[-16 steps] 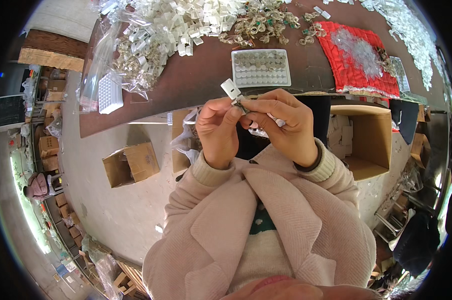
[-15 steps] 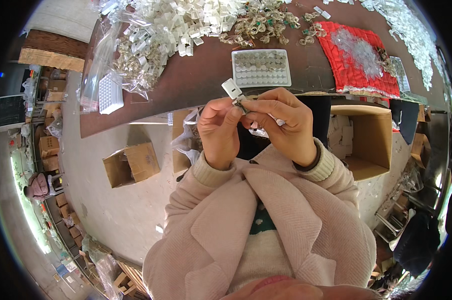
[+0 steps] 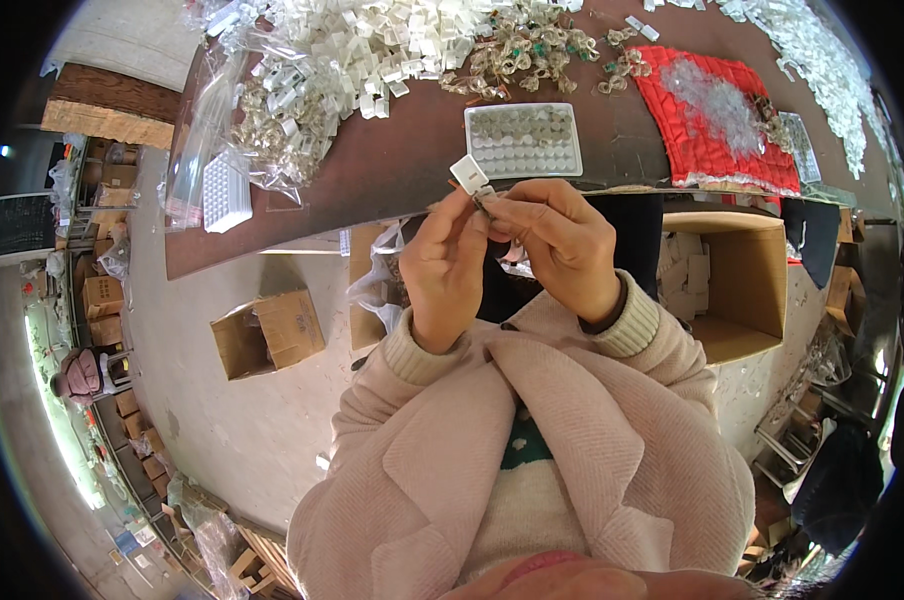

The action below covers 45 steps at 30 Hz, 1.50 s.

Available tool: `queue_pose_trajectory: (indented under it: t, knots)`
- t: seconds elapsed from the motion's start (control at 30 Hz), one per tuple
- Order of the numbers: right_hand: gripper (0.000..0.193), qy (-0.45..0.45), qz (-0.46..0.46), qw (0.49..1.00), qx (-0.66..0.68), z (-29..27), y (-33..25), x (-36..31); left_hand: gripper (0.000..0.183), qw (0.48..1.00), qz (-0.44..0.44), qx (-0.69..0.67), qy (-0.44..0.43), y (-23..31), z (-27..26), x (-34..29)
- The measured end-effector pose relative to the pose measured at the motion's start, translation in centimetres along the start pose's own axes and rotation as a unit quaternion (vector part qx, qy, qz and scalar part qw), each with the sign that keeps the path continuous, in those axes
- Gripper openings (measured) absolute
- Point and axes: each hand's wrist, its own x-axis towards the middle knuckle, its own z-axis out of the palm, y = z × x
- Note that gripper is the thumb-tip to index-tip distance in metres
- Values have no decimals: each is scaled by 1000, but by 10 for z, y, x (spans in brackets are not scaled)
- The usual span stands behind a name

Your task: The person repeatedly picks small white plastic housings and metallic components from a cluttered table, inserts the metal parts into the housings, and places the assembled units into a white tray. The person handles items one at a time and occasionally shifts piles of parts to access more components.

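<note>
A small white rectangular piece (image 3: 468, 176) with a slot in it stands up from between my fingertips, just off the table's near edge. My left hand (image 3: 442, 275) pinches it from the left, thumb upright against the fingers. From the other side my right hand (image 3: 562, 245) is closed, its thumb and forefinger meeting at the lower end of the piece. Something small and dark shows at those fingertips, too small to name. A thin orange-brown bit sticks out by the left fingertips. Beyond the hands lies a white tray (image 3: 525, 168) with rows of round clear pieces.
On the brown table (image 3: 402, 150) lie heaps of white pieces (image 3: 372, 50), coiled clear cords (image 3: 532, 45) and a red quilted cloth (image 3: 687, 150) with clear bits. A white stacked tray (image 3: 226, 195) stands at left. Cardboard boxes (image 3: 297, 325) (image 3: 747, 275) sit below the edge.
The white piece has turned slightly between my fingertips. My left fingers have straightened upward and the left hand is tilted more upright; the right hand has shifted slightly left.
</note>
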Motion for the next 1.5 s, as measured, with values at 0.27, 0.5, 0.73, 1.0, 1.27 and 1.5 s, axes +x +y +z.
queue_pose_trajectory:
  t: [0.27,0.5,0.73,1.0,1.27,1.5]
  knots:
    - [32,-45,125,988,84,-11,-15,4,21,985,36,-167,-8,-15,-12,9]
    - [28,-27,92,993,69,-4,-26,6,23,974,111,-194,45,-28,-5,-1]
    - [30,9,164,980,116,6,-25,2,22,966,114,-213,92,-34,4,-7]
    - [32,9,195,961,197,5,-22,0,21,966,119,-207,100,-31,7,-6]
    - [32,-11,199,969,146,5,-24,2,19,966,121,-206,98,-32,4,-6]
    - [36,-35,318,887,334,-9,-12,13,14,969,131,-204,48,-34,-2,-4]
